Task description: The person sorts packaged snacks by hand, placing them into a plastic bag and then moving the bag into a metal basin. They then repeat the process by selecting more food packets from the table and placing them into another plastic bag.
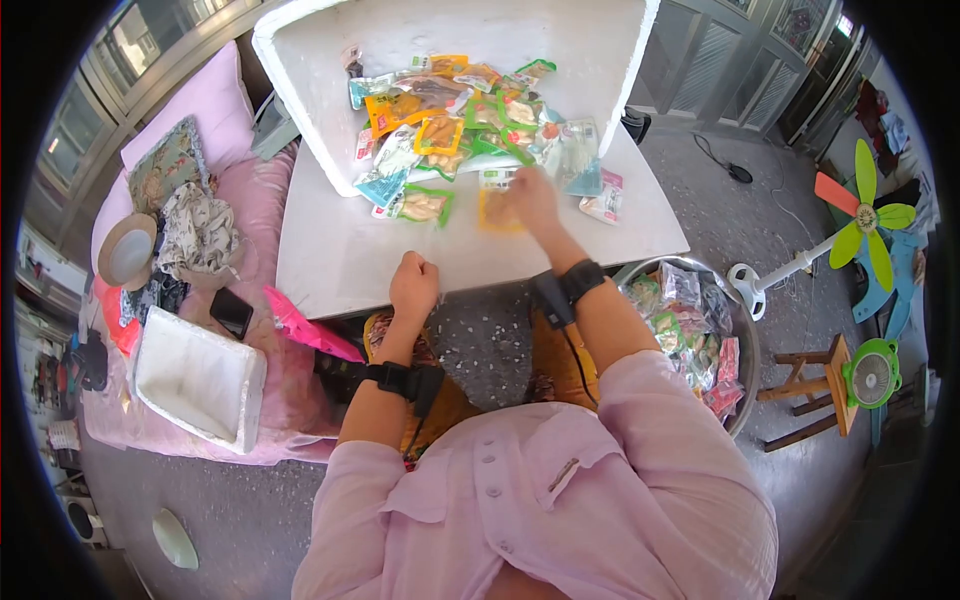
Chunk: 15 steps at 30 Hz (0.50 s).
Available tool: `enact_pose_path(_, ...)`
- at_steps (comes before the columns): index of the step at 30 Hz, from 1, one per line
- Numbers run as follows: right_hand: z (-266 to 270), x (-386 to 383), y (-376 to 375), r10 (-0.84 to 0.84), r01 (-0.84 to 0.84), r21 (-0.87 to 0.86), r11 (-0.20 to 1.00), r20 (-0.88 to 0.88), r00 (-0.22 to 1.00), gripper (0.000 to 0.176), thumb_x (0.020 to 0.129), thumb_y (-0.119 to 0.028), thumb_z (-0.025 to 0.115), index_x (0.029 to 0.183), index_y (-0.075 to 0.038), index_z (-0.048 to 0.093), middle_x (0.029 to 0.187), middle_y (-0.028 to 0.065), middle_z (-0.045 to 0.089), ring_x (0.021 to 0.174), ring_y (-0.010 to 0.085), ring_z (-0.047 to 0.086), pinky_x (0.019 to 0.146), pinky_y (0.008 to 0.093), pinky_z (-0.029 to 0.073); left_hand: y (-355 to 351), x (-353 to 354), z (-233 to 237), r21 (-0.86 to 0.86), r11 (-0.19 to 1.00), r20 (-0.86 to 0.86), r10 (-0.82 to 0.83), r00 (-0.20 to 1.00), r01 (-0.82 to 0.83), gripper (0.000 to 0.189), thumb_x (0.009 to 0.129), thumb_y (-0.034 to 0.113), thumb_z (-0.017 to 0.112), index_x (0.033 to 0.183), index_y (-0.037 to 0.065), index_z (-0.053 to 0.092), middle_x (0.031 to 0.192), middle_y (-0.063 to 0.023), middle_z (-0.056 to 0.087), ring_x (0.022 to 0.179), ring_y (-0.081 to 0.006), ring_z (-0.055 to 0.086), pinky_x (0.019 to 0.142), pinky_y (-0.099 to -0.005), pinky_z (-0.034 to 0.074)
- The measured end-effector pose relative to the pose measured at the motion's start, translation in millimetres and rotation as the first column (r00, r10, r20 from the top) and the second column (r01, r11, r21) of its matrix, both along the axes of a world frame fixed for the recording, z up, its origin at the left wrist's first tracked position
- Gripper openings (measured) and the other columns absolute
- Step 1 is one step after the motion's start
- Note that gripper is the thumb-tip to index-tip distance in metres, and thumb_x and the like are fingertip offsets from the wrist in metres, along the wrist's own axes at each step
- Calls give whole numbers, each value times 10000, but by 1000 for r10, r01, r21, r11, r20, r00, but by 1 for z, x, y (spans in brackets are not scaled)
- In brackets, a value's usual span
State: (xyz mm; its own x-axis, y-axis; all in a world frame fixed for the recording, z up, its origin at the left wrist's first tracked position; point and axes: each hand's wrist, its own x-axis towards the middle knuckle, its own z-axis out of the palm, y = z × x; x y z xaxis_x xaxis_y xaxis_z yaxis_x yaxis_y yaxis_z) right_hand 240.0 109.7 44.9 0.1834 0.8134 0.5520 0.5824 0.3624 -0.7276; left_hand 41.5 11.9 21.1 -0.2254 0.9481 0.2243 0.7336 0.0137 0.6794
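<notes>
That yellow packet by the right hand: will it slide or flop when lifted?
The yellow packet looks flat and glossy, so probably light, floppy and slippery on the white table. The right hand may need an edge pinch.

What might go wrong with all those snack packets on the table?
1. The pink-and-white packet lies close to the right edge of the table. The blurred right hand might knock it off.
2. The foam box looks tipped toward the table, so the heap of packets may slide out further and crowd the hand.
</notes>
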Motion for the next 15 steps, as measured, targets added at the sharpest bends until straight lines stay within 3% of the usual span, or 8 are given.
enact_pose_path(2,-6,50,36,-180,189,-48,981,157,971,174,670,-95,467,827,-35,508,764,198,526,722,352,509,642,416,392,2,-1,-1,-12,1000,1,6,1000,-6,134,694,169,467,687,37,444,598,-149,510,584,-327,500,529,-400,382)
enact_pose_path(4,-2,89,43,-336,337,12,942,88,938,246,655,-111,480,880,-12,482,816,201,537,775,358,515,682,405,401,1,0,-2,-25,1000,-2,10,1000,-10,138,694,175,470,690,39,447,597,-144,511,583,-319,502,529,-393,383)
enact_pose_path(7,-1,126,57,-430,444,-215,870,114,896,333,638,-142,506,929,13,458,897,199,540,841,349,517,727,385,405,1,2,-1,-38,999,-8,13,1000,-13,134,694,173,469,689,41,448,599,-141,509,581,-316,501,528,-389,384)
enact_pose_path(10,5,132,62,-354,443,-471,763,269,896,400,632,-164,519,973,29,437,949,204,530,900,325,511,759,368,406,1,2,-4,-31,999,-10,11,1000,-12,131,693,171,473,687,43,448,591,-137,503,573,-307,500,524,-381,385)
enact_pose_path(15,8,126,67,-312,439,-530,726,316,896,395,632,-176,531,966,21,453,920,191,542,885,298,528,738,365,420,2,0,-10,0,1000,7,-1,1000,1,125,694,161,478,685,40,447,571,-128,490,549,-285,496,515,-365,385)
